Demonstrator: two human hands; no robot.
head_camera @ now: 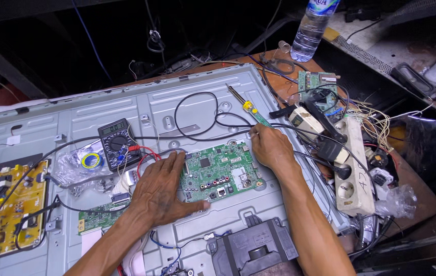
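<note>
A yellow board (3,204) lies far left of the green board (221,171); a multimeter (117,143) sits up-left of it; the left hand (159,191) lies flat, fingers spread, holding nothing, pressing the green board's left edge; the right hand (270,148) grips a soldering iron (246,108) at its upper right corner; a power strip (353,174) lies further right.

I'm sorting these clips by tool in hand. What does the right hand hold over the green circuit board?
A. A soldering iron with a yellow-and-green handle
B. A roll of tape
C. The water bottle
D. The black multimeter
A. The right hand grips a soldering iron by its yellow-and-green handle at the far edge of the green circuit board, while the left hand lies flat on the board's left side.
</note>
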